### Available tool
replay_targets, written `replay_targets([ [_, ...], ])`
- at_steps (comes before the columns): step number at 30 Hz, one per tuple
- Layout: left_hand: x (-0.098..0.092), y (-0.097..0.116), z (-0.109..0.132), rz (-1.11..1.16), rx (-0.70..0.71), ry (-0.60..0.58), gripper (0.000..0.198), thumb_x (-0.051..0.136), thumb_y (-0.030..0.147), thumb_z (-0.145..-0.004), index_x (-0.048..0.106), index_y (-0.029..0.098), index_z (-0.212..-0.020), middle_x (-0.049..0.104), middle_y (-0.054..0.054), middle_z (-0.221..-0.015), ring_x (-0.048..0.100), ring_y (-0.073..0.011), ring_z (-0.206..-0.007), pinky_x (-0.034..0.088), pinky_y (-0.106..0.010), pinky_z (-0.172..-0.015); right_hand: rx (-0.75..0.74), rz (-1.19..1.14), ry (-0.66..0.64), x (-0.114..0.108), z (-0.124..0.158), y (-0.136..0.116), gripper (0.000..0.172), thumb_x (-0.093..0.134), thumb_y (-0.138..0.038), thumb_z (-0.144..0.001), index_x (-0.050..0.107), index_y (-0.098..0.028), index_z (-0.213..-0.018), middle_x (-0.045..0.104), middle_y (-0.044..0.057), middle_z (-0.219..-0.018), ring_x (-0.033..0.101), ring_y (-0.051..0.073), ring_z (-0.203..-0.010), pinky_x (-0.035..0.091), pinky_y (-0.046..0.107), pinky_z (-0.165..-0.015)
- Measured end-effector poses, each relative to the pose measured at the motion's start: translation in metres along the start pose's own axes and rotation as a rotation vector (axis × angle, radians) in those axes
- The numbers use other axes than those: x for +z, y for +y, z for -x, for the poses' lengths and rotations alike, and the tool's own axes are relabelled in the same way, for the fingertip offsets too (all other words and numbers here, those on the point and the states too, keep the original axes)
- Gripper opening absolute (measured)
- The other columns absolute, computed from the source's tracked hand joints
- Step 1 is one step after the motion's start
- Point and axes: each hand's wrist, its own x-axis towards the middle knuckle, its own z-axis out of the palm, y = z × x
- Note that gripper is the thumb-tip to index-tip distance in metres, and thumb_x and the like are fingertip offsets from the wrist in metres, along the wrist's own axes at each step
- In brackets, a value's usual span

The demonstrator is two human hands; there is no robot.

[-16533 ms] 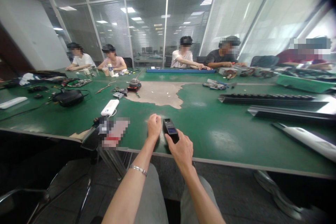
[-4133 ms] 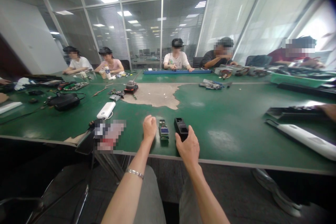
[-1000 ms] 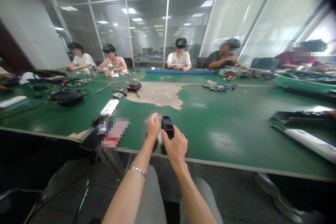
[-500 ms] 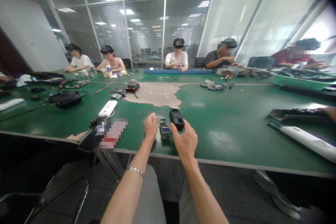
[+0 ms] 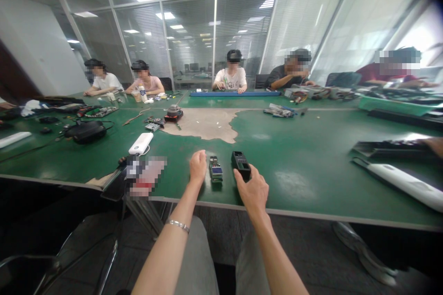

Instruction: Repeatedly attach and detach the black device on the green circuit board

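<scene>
My right hand (image 5: 255,190) grips a small black casing (image 5: 241,164) by its near end, low over the green table (image 5: 304,166) near the front edge. Just to its left a small circuit board with a blue display (image 5: 215,168) lies flat on the table. My left hand (image 5: 197,166), a bracelet on its wrist, rests as a closed fist on the table beside the board's left side; nothing shows in it.
A white power bank (image 5: 140,143) and a blurred packet (image 5: 147,177) lie to the left. A long white part (image 5: 401,182) and black rails (image 5: 387,147) are at the right. Several people sit at the far side. A worn bare patch (image 5: 207,124) marks the table's middle.
One second ago the black casing sat over the board. My right hand lifted it off, carried it right, and now holds it down beside the uncovered board. My left fist stayed put.
</scene>
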Motion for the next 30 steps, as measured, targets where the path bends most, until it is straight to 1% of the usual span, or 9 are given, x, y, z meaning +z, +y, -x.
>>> replay_targets([
  [4,-0.003,0.003,0.0,-0.042,0.066,-0.004,0.031,0.04,0.028,-0.091,0.068,0.017,-0.096,0.07,-0.009,-0.099,0.063,-0.0186,-0.097,0.048,-0.034,-0.094,0.004,0.038,-0.054,0.003,0.004,0.002,0.048,0.051,-0.049,-0.082,0.056,-0.015,-0.116,0.066,0.011,-0.093,0.059,0.025,-0.088,0.037,0.035,-0.08],
  [8,-0.002,0.0,-0.001,-0.08,0.092,0.004,0.029,0.043,0.013,-0.083,0.069,0.018,-0.094,0.069,-0.008,-0.104,0.061,-0.0181,-0.104,0.045,-0.035,-0.099,0.005,0.069,-0.067,0.003,0.007,0.001,0.048,0.051,-0.049,-0.082,0.056,-0.015,-0.115,0.066,0.011,-0.095,0.058,0.026,-0.092,0.037,0.035,-0.081],
  [11,-0.001,-0.004,-0.002,-0.103,0.087,-0.01,0.033,0.044,0.005,-0.078,0.071,0.019,-0.09,0.068,-0.007,-0.105,0.06,-0.0183,-0.106,0.044,-0.037,-0.101,-0.005,0.075,-0.04,0.005,0.009,0.002,0.058,0.052,-0.051,-0.08,0.051,-0.011,-0.123,0.064,0.015,-0.106,0.056,0.029,-0.1,0.037,0.037,-0.085],
  [13,0.0,-0.006,-0.002,-0.124,0.093,-0.021,0.034,0.044,0.003,-0.076,0.072,0.018,-0.088,0.068,-0.008,-0.107,0.06,-0.0191,-0.107,0.044,-0.038,-0.102,-0.004,0.071,0.001,0.007,0.01,0.003,0.07,0.054,-0.053,-0.079,0.044,-0.007,-0.131,0.059,0.019,-0.118,0.052,0.031,-0.108,0.037,0.039,-0.089],
  [15,0.0,-0.008,-0.001,-0.141,0.1,-0.032,0.035,0.045,0.001,-0.074,0.072,0.017,-0.088,0.067,-0.01,-0.109,0.059,-0.0201,-0.108,0.043,-0.038,-0.103,-0.009,0.043,0.029,0.008,0.01,0.005,0.075,0.053,-0.055,-0.079,0.039,-0.006,-0.135,0.054,0.02,-0.126,0.048,0.032,-0.114,0.036,0.04,-0.091],
  [19,0.001,-0.008,0.001,-0.168,0.096,-0.048,0.039,0.047,-0.002,-0.068,0.072,0.017,-0.091,0.063,-0.012,-0.116,0.058,-0.0217,-0.112,0.044,-0.04,-0.103,-0.026,-0.049,0.034,0.007,0.009,0.006,0.076,0.051,-0.059,-0.08,0.037,-0.01,-0.137,0.057,0.017,-0.126,0.048,0.03,-0.115,0.036,0.04,-0.092],
  [21,0.0,-0.007,0.002,-0.168,0.095,-0.042,0.035,0.05,0.001,-0.07,0.071,0.017,-0.092,0.062,-0.012,-0.118,0.057,-0.0223,-0.113,0.044,-0.041,-0.102,-0.028,-0.073,0.026,0.006,0.009,0.006,0.079,0.052,-0.061,-0.079,0.036,-0.011,-0.138,0.059,0.016,-0.123,0.051,0.03,-0.113,0.036,0.04,-0.092],
  [25,0.0,-0.005,0.002,-0.18,0.114,-0.04,0.025,0.052,0.009,-0.077,0.071,0.018,-0.09,0.064,-0.011,-0.114,0.057,-0.0225,-0.113,0.043,-0.042,-0.103,-0.019,-0.047,-0.023,0.005,0.009,0.005,0.071,0.049,-0.056,-0.082,0.038,-0.012,-0.137,0.063,0.013,-0.117,0.057,0.028,-0.104,0.037,0.038,-0.089],
  [30,-0.001,-0.005,0.0,-0.193,0.116,0.013,0.031,0.044,0.005,-0.08,0.071,0.015,-0.094,0.066,-0.012,-0.109,0.057,-0.0206,-0.111,0.042,-0.038,-0.104,-0.012,0.022,-0.028,0.007,0.011,0.006,0.062,0.048,-0.052,-0.084,0.045,-0.013,-0.132,0.063,0.013,-0.114,0.058,0.027,-0.099,0.038,0.036,-0.087],
])
